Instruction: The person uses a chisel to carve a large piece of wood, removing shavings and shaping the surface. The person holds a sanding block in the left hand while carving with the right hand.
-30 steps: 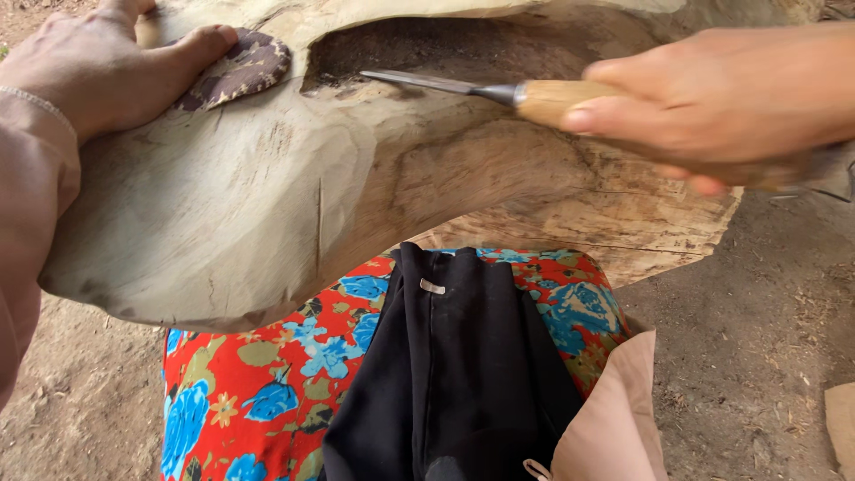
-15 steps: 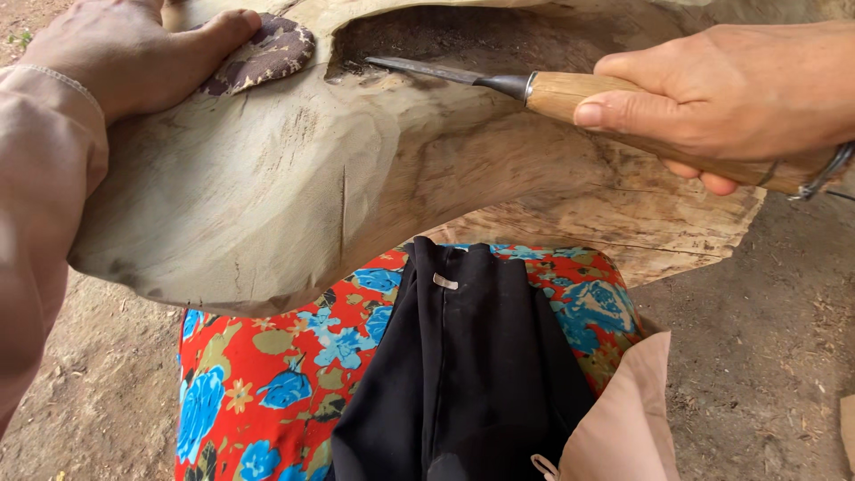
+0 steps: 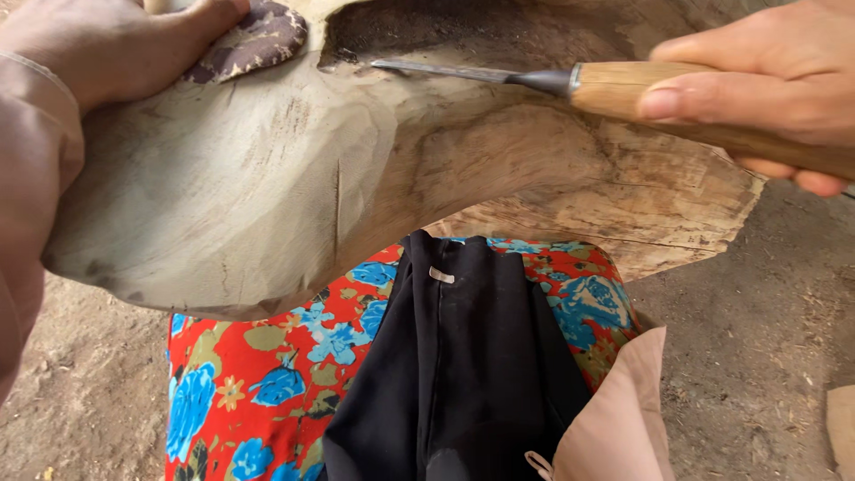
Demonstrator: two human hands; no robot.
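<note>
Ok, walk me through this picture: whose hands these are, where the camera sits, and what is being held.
There is no machine here. The one view comes from a camera worn on a person's head, looking down at their own two bare hands. The left hand presses on the top of a big, roughly carved wood block, beside a dark patch of bark. The right hand grips the wooden handle of a chisel, whose metal blade points into a dark hollow cut in the block. The block rests over the person's lap, where a flowered red and blue cloth and a black garment show. Below is bare dirt ground.
</note>
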